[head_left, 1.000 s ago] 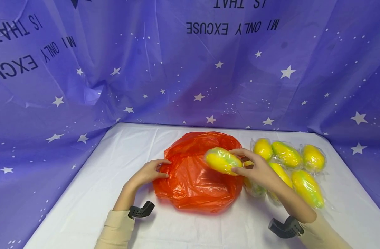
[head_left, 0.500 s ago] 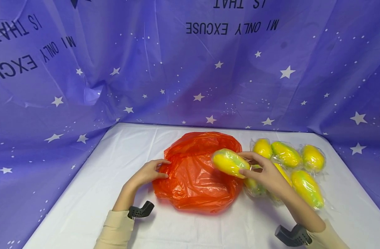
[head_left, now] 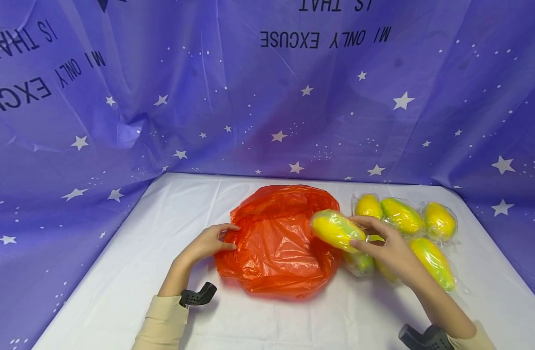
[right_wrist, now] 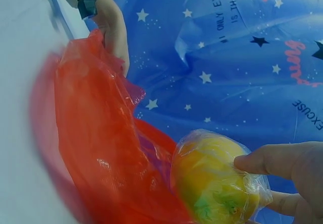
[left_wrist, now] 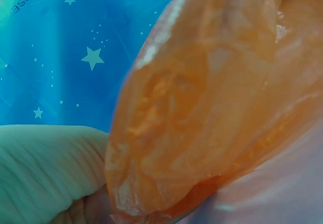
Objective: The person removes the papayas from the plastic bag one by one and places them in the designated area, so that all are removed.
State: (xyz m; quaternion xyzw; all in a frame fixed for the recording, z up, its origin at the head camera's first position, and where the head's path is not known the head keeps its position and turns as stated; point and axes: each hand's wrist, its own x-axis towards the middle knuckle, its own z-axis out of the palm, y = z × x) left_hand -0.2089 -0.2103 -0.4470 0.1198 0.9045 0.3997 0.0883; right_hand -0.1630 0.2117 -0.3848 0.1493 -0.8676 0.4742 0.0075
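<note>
A yellow-green mango [head_left: 339, 230] in clear wrap is gripped between the thumb and fingers of my right hand [head_left: 387, 245], above the right rim of a red plastic bag [head_left: 272, 248]. The bag lies with its mouth spread open, and no mango shows inside it. My left hand [head_left: 211, 240] holds the bag's left edge; its fingertips are partly hidden by the plastic. In the right wrist view the wrapped mango [right_wrist: 212, 178] hangs beside the bag [right_wrist: 101, 148], with my thumb pressed on it. Up close in the left wrist view, the bag [left_wrist: 202, 108] hides most of the left fingers.
Several more wrapped mangoes [head_left: 403, 216] lie on the white tabletop [head_left: 267, 325] right of the bag, some partly covered by my right hand and arm. A purple star-patterned cloth [head_left: 267, 97] hangs behind the table. Each wrist wears a black camera mount [head_left: 199, 295].
My right hand has moved right with the mango, from over the bag's mouth to its right rim near the other mangoes. The left hand and the bag have stayed put.
</note>
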